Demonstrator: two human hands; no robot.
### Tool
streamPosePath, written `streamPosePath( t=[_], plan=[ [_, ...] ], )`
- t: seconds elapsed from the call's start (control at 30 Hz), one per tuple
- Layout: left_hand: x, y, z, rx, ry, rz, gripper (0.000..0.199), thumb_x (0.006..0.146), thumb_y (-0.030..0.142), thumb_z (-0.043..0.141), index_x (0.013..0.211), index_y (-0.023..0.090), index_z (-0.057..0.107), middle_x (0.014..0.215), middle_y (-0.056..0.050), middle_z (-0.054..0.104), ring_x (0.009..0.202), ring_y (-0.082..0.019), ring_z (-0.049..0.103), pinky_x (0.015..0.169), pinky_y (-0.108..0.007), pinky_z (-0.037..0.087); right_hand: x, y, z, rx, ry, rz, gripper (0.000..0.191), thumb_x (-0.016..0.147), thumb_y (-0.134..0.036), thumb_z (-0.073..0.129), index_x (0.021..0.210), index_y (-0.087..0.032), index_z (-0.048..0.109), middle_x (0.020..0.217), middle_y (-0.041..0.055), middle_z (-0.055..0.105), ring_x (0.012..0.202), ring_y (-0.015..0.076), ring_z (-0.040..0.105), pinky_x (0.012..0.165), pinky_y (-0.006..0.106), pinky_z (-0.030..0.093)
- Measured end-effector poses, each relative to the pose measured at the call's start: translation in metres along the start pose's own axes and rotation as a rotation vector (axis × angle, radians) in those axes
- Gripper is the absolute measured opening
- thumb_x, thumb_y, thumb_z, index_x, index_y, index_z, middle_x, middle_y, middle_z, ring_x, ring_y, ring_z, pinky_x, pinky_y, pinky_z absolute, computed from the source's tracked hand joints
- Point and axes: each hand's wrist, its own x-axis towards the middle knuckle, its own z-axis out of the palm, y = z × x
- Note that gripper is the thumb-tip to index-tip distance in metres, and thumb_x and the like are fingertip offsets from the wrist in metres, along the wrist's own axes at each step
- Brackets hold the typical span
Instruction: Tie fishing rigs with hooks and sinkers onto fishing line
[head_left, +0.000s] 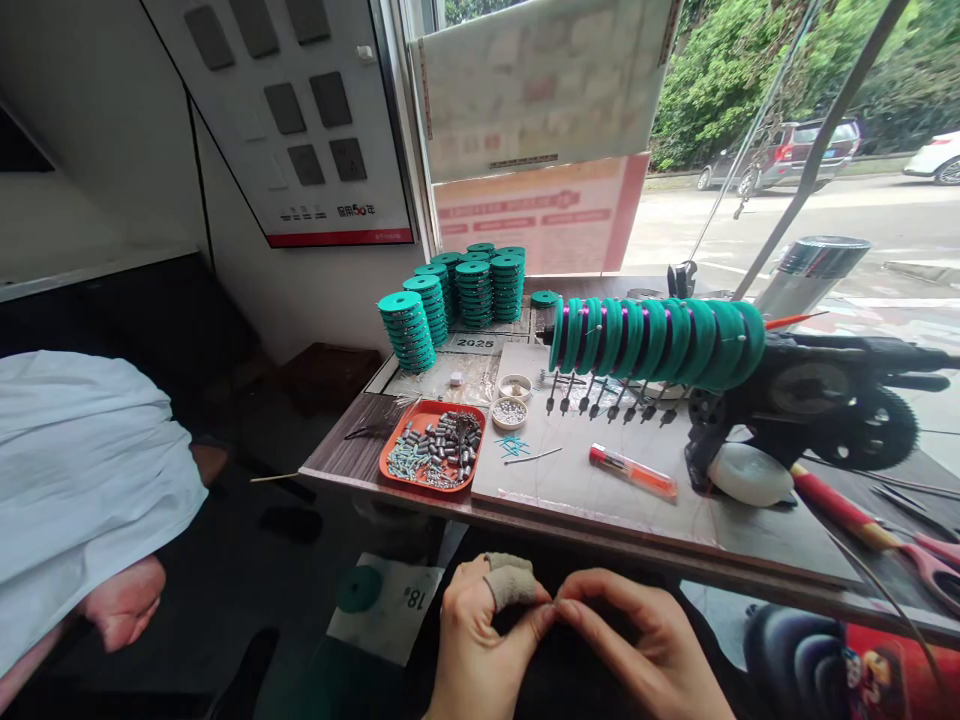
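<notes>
My left hand (486,630), with cloth finger covers (510,582) on it, and my right hand (637,635) meet below the table's front edge. Both are closed in a pinch, fingertips touching or almost so. Whatever is between them is too small to make out. An orange tray (384,468) of metal weights, small greenish pieces and metal bits lies on the table beyond my left hand. Close by are a small white cup of beads (510,412), some thin blue sticks (512,446) and an orange-capped clear tube (634,472).
Green foam spools (474,290) stand in stacks at the back left. A black geared winder (817,390) carries a row of green spools (652,340) with hanging metal pieces. Scissors (934,570) lie at the right edge. At left stands another person in white (90,500).
</notes>
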Motion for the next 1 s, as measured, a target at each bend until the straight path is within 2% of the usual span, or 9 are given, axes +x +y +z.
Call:
streamPosePath(
  t=[0.4,0.6,1.0],
  plan=[
    [0.001,0.0015,-0.0013,0.062,-0.001,0.06,0.011,0.073,0.025,0.068,0.066,0.017,0.067,0.071,-0.004,0.067,0.069,-0.02,0.062,0.064,-0.032,0.048,0.0006,-0.0019,-0.0005,-0.018,-0.007,-0.012,0.017,0.077,-0.038,0.063,0.069,-0.023,0.066,0.065,-0.0036,0.066,0.061,0.0115,0.059,0.061,0.015,0.043],
    [-0.0011,0.0002,-0.0055,0.218,-0.028,0.148,0.007,0.075,0.024,0.065,0.071,0.019,0.068,0.074,-0.004,0.068,0.072,-0.02,0.061,0.065,-0.033,0.048,0.0011,-0.0026,-0.0004,-0.042,-0.033,-0.011,0.018,0.078,-0.038,0.062,0.069,-0.022,0.066,0.065,-0.0036,0.065,0.061,0.0112,0.058,0.059,0.015,0.043],
    [-0.0012,0.0005,-0.0057,0.259,-0.032,0.172,0.006,0.075,0.025,0.066,0.071,0.021,0.067,0.074,-0.003,0.068,0.072,-0.019,0.062,0.064,-0.03,0.049,0.0019,-0.0041,-0.0025,-0.083,-0.048,-0.008,0.024,0.078,-0.043,0.06,0.069,-0.021,0.066,0.063,-0.0008,0.065,0.059,0.0142,0.058,0.057,0.019,0.045]
  ],
)
